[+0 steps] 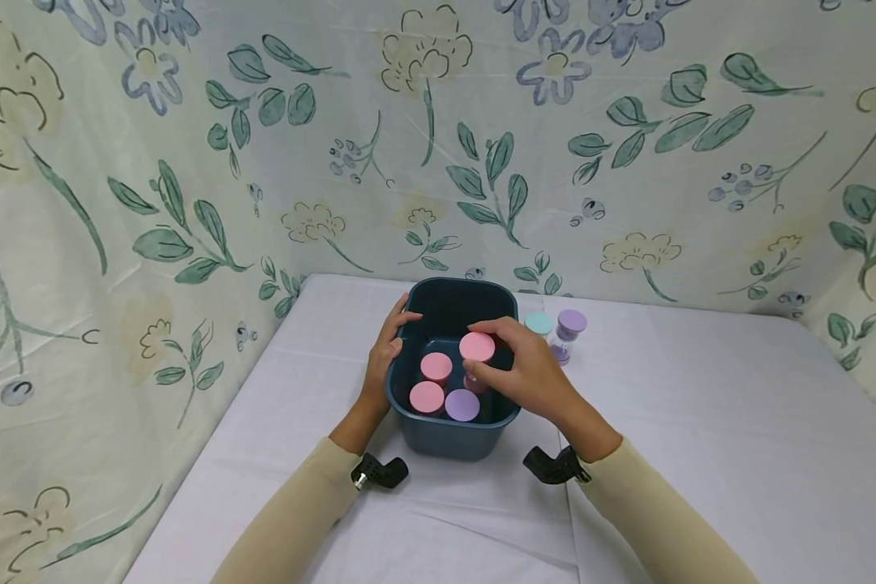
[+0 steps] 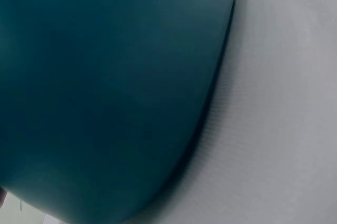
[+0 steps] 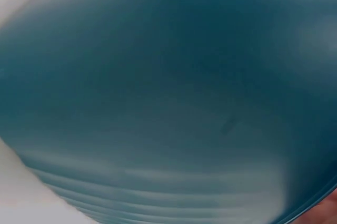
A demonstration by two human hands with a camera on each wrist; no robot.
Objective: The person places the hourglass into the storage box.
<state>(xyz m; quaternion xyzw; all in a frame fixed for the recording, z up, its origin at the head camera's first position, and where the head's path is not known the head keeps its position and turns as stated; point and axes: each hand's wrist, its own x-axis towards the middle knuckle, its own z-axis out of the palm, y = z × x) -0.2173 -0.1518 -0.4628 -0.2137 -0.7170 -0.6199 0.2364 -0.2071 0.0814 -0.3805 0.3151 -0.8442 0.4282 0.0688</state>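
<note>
A dark blue plastic bin (image 1: 453, 438) stands on the white cloth, its outer wall filling both wrist views. My left hand (image 1: 382, 361) holds its left side, with fingers at the rim. Over the bin's right part, my right hand (image 1: 529, 369) pinches a pink-capped sand timer (image 1: 477, 347) by its top between thumb and fingers. Below and left of it, inside the bin, are two pink-capped sand timers (image 1: 427, 398) and a purple-capped one (image 1: 462, 405). Their lower parts are mostly hidden.
Just right of the bin, behind my right hand, a purple sand timer (image 1: 569, 328) stands beside a teal-capped one (image 1: 538, 324). A floral curtain (image 1: 423, 162) hangs behind the white-covered table (image 1: 701, 422) and along its left side.
</note>
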